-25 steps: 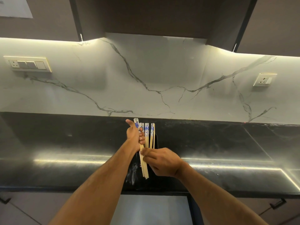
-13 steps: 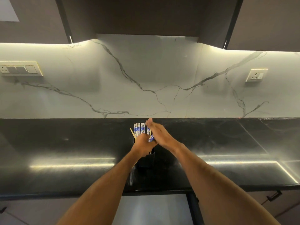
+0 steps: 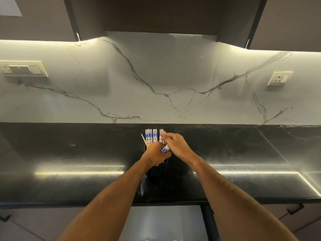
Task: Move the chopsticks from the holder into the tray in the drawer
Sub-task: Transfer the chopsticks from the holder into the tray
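Several wooden chopsticks (image 3: 151, 135) with blue-and-white tops stand upright in a black holder (image 3: 157, 171) in the middle of the black counter. My left hand (image 3: 155, 154) is closed around a bunch of chopsticks at the holder's mouth; a blue-and-white end (image 3: 165, 148) sticks out of the fist. My right hand (image 3: 175, 145) reaches over it and pinches the top of an upright chopstick at the right of the bunch. The drawer and its tray are hidden from this view.
The black counter (image 3: 243, 153) runs the full width, with a marble backsplash (image 3: 156, 75) behind and dark wall cabinets (image 3: 173, 13) overhead. Drawer handles (image 3: 295, 208) show below the counter edge. A pale panel (image 3: 165, 223) sits under the counter between my arms.
My left hand sank from the chopstick tops to the holder's mouth with its bunch. My right hand rose from in front of the holder to the tops of the upright chopsticks.
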Motion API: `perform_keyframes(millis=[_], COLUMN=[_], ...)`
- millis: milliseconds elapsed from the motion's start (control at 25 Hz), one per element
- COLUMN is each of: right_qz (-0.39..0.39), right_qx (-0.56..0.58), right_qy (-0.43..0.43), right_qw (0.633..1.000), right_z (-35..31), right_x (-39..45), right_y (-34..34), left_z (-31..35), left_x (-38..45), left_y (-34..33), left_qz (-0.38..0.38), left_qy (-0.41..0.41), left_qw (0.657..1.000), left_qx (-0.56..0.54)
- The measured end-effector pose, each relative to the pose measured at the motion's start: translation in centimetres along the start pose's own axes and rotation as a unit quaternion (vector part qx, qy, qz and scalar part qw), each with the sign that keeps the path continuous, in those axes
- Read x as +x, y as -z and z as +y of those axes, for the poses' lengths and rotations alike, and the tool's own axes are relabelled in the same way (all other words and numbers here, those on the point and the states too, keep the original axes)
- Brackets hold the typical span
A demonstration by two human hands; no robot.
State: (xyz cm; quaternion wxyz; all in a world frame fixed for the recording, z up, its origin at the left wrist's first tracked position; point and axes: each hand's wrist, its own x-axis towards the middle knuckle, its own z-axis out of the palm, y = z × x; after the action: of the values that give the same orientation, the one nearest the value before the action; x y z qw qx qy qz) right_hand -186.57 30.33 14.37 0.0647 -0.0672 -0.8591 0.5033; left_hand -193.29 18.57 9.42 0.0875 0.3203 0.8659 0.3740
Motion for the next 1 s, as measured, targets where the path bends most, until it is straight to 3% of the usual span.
perform_keyframes(millis=[160,400,560,680,800,920,1000], right_qz=[-0.004,0.009,0.044,0.073,0.014,-0.096,-0.144], right_qx=[-0.071,0.091,0.108,0.104,-0.120,-0.382,-0.460], right_qy=[0.028,-0.081,-0.122,-0.135,-0.047,0.083,0.120], right_qw=[0.997,0.993,0.986,0.983,0.991,0.916,0.868], right_z=[1.6,2.8,3.8,5.3,6.1,5.3,5.0], right_x=[0.1,-0.6,-1.2,-1.7,-2.5,-3.7,-4.7], right_y=[1.3,1.7,3.0,4.7,4.7,2.1,0.3], left_z=[-0.7,0.2,-0.7,-2.4,-2.6,-1.3,-0.6], left_x=[0.2,0.2,-0.7,-1.9,-2.6,-2.8,-3.2], left_y=[0.4,-0.2,0.1,0.3,-0.3,-1.7,-2.7], left_qz=[-0.003,-0.045,-0.102,-0.145,-0.174,-0.190,-0.183], left_qy=[0.044,0.032,0.054,0.067,0.068,0.047,0.022], left_qw=[0.995,0.987,0.988,0.978,0.965,0.951,0.946], left_qx=[0.089,0.153,0.101,0.137,0.182,0.238,0.266])
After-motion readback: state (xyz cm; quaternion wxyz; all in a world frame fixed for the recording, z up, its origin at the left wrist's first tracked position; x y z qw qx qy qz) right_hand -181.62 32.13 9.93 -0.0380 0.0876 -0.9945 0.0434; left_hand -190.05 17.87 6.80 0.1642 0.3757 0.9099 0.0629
